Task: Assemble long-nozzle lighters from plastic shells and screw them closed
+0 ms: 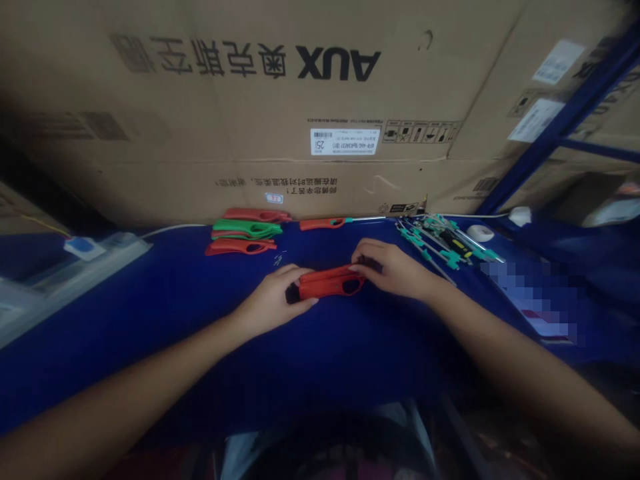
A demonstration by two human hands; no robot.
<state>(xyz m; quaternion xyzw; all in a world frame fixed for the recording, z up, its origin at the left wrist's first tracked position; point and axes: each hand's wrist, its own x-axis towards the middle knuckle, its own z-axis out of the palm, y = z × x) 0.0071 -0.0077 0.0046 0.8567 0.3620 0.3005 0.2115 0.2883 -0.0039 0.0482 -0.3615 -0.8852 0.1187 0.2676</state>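
Bench work, head view. The left hand and right hand are together, each clasping one end of a red plastic elongated housing with an oval opening. A black part shows at the end in the left hand. The work in hand centres on this housing, at the middle of a deep-blue bench covering; moving it calls for both hands. Beyond the housing lie green plastic housings and red plastic housings; beyond and right, green-handled metal-shafted tools; farther beyond, a tan cardboard AUX carton.
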